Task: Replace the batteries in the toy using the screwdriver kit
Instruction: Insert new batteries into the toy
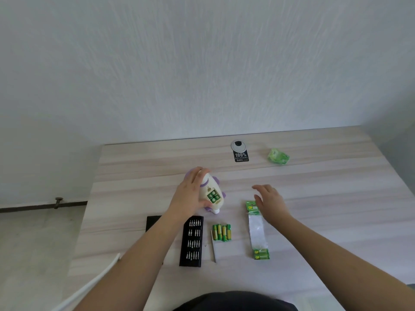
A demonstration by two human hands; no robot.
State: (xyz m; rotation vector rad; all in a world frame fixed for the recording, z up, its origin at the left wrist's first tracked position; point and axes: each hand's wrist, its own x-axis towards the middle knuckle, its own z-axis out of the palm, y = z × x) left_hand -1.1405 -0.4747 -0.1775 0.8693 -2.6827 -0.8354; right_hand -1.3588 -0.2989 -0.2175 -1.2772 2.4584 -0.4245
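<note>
Underneath, toy [212,194] (white, purple) compartment open

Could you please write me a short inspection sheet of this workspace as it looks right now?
Surface: pale wood-grain table, against a white wall.
Job's things: toy, battery bay open, cells inside; bit tray; four loose batteries; battery pack strip.
Clutter: crumpled green wrapper; black "100%" sticker.
Hands: left hand grips the toy; right hand open above the strip.
Cables: grommet in the table; white cord at lower left.
Surroundings: floor at left.
</note>
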